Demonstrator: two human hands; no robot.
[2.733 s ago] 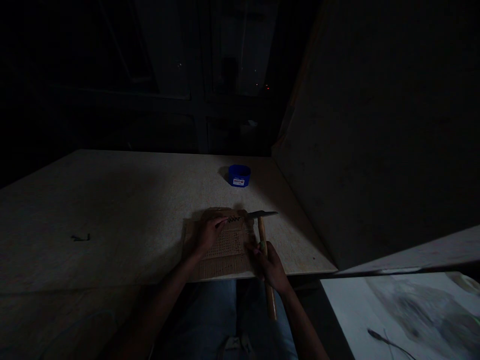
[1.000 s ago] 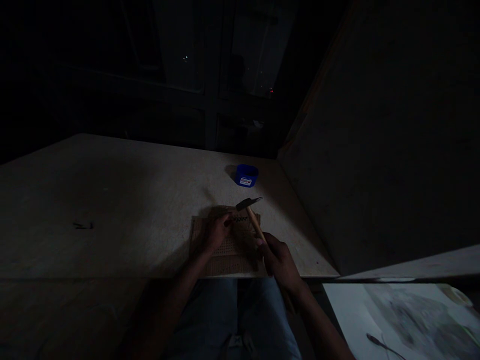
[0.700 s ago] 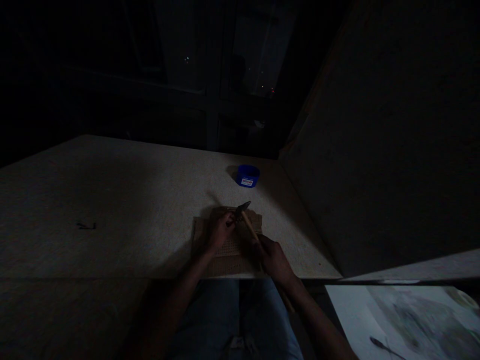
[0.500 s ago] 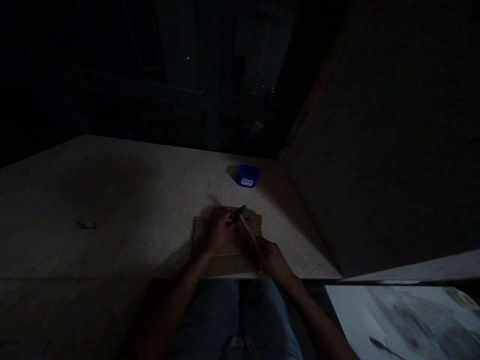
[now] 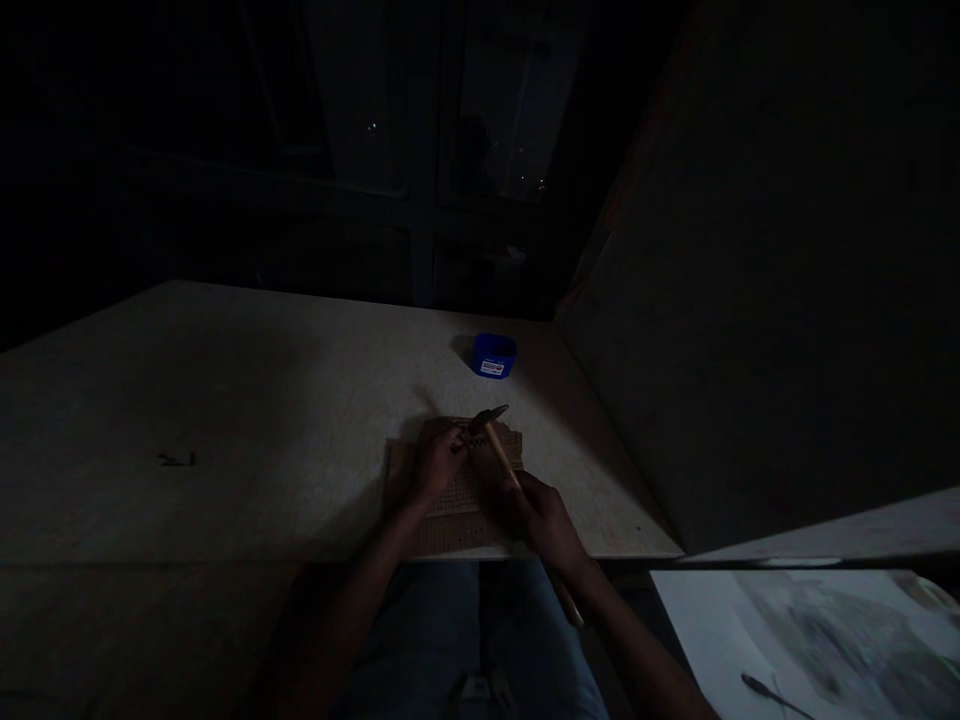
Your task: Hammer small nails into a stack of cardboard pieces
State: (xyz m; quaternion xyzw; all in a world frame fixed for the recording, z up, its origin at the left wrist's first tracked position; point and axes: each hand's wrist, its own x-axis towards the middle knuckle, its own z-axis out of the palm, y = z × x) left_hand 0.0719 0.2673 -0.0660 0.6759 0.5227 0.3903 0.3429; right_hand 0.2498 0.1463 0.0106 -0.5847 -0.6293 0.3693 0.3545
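Note:
A hammer with a wooden handle and dark metal head is gripped by my right hand, its handle end sticking out below the wrist. The head hangs over a brown board with rows of small marks or holes, lying near the table's front edge. My left hand rests at the board's far left part, fingers closed together right beside the hammer head. Whatever those fingers pinch is too dark and small to make out.
A blue plastic container with a white label stands beyond the board. Small dark pieces lie on the table at left. A tall panel rises along the right side. Lower right, a white surface carries a dark thin tool.
The hammer has turned in my right hand: its head has swung slightly right and lies more level, and the handle's lower end now shows. My left hand has stayed nearly in place.

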